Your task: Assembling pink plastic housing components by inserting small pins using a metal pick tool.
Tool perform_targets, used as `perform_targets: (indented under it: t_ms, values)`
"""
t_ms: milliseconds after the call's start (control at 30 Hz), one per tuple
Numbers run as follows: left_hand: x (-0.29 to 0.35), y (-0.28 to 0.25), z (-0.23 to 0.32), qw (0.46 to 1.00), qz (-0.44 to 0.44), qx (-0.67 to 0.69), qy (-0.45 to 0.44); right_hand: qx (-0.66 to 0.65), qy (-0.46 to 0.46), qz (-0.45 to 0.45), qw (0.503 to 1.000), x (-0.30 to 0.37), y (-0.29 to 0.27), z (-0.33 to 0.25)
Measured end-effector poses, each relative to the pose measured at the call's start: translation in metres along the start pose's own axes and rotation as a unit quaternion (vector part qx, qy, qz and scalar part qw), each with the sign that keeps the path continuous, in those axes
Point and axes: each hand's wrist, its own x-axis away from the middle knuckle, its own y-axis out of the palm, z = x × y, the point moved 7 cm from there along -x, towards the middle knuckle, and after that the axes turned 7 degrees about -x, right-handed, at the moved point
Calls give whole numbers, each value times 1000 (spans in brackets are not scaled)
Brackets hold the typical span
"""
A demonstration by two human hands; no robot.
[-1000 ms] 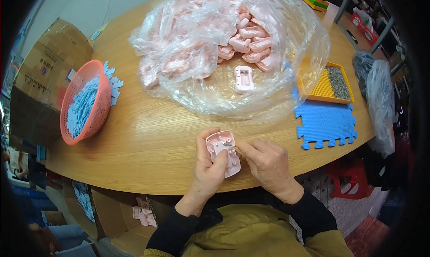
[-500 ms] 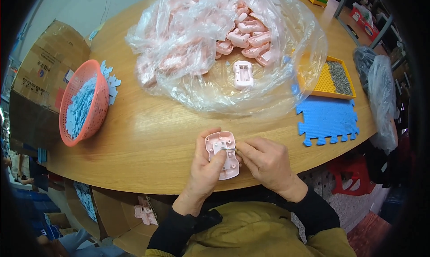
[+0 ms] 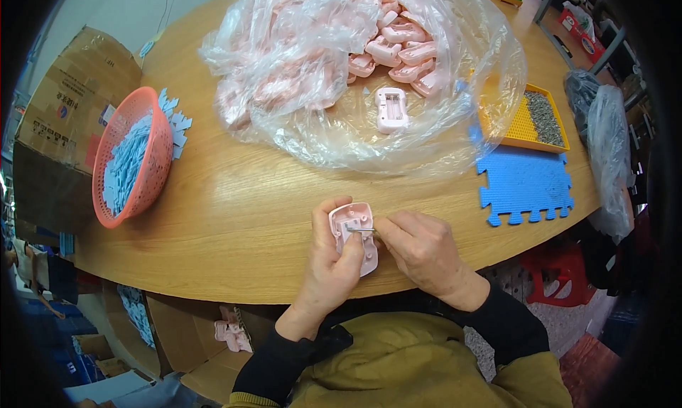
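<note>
Near the front edge of the table, my left hand (image 3: 328,269) is closed around a pink plastic shell (image 3: 369,260), its hollow side up. The thumb presses inside the shell, over a pale inner part, and the fingers wrap behind its left edge. My right hand (image 3: 430,255) pinches a thin metal tool (image 3: 364,229). The tool lies across the inside of the shell, its tip close to my left thumb. Its exact kind is hidden by the fingers. Farther off, another pink shell (image 3: 391,111) with an open battery compartment lies face up on the plastic bag.
A clear plastic bag (image 3: 305,141) spills pink shells (image 3: 405,31) at the back. At left, a pink basket (image 3: 160,163) holds blue strips (image 3: 128,166) beside a cardboard box (image 3: 78,102). At right are a yellow tray (image 3: 518,127) with small metal parts (image 3: 543,120) and a blue foam mat (image 3: 526,184).
The shell has tilted in my left hand and sits slightly higher in view. The tool stays inside it, still pinched by my right hand. The whole view has shifted a little.
</note>
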Motion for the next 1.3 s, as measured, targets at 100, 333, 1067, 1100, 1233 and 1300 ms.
perform_targets:
  t_ms: [100, 333, 1067, 1100, 1233, 1300]
  values:
    - [1, -1, 6, 999, 11, -47, 17, -6, 6, 3, 1000, 0, 3, 1]
    - [6, -4, -1, 1000, 26, 6, -8, -34, 33, 28, 998, 1, 7, 2]
    - [10, 4, 12, 987, -55, 153, -10, -351, 142, 23, 925, -15, -4, 19]
    - [10, 4, 14, 989, -63, 137, 9, -351, 141, 23, 926, -15, -3, 19]
    - [10, 6, 25, 994, -61, 80, 47, -364, 138, 46, 920, -16, -3, 17]
    - [11, 6, 25, 994, -62, 69, 53, -391, 155, 52, 906, -15, -3, 18]
